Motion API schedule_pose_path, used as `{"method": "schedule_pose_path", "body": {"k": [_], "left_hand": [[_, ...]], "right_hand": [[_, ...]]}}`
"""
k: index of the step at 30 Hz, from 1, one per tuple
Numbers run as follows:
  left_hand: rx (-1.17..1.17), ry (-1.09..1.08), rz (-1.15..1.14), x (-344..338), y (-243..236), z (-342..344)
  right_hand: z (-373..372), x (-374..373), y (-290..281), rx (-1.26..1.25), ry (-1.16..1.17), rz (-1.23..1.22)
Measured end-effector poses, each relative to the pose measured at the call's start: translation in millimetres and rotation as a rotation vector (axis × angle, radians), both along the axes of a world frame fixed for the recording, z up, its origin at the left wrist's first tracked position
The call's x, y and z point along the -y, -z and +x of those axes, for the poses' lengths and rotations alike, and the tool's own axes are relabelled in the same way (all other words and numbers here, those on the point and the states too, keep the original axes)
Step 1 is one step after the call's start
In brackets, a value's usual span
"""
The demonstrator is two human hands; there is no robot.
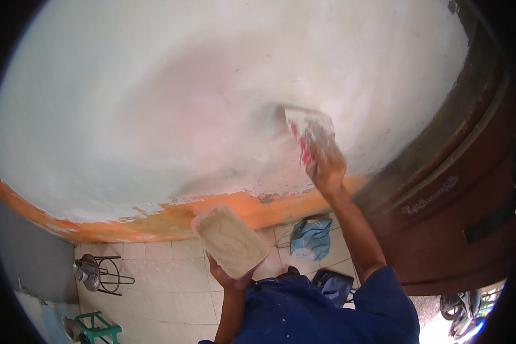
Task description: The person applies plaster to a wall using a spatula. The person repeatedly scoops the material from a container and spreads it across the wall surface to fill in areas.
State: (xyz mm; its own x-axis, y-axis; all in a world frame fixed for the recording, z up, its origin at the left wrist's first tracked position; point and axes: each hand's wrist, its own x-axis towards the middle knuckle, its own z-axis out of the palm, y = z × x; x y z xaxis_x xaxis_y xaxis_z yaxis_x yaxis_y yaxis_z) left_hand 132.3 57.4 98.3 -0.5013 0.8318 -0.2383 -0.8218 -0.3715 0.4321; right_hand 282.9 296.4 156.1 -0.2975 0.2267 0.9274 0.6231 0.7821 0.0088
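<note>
At the centre-right of the scene, in front of the wall [155,86], the right hand [328,167] holds a scraper [311,123], its fingers closed around the near end. The blade is broad and pale, with red patches and smears on its face. Its far edge is close against the wall, with a shadow just to its left; whether it touches cannot be told.

Near the middle, lower and to the left, the left hand [234,280] grips a tub [230,241] at its near end, the thumb along the left side; the other fingers are mostly hidden under it. The tub is rectangular with rounded corners, tilted toward the viewer, and holds beige paste. It is well apart from the scraper.

The wall is whitish with pinkish and grey patches; an orange band [266,212] with a ragged upper edge runs along its foot. Below lies a tiled floor [172,286]. On the left stand a black stool [114,275] and, nearer, a green stool [103,331]. Right of the tub lie a light blue bag [311,236] and, nearer, a dark blue bag [333,285]. A brown door [458,229] fills the right side, with a motorbike [464,314] at the near right corner. The person wears a blue shirt [309,315].
</note>
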Motion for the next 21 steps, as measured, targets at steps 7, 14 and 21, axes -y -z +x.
{"method": "schedule_pose_path", "body": {"k": [7, 14, 21], "left_hand": [[0.124, -0.018, 0.012, 4, 7, 4], [-0.095, -0.081, 0.064, 8, 14, 11], [0.077, 0.028, 0.170, 13, 16, 6]], "right_hand": [[-31, -18, 9, 0.095, 0.053, 0.087], [-39, -6, 77, 0.167, 0.014, 0.015], [-21, 18, 124, 0.150, -0.081, -0.181]]}}
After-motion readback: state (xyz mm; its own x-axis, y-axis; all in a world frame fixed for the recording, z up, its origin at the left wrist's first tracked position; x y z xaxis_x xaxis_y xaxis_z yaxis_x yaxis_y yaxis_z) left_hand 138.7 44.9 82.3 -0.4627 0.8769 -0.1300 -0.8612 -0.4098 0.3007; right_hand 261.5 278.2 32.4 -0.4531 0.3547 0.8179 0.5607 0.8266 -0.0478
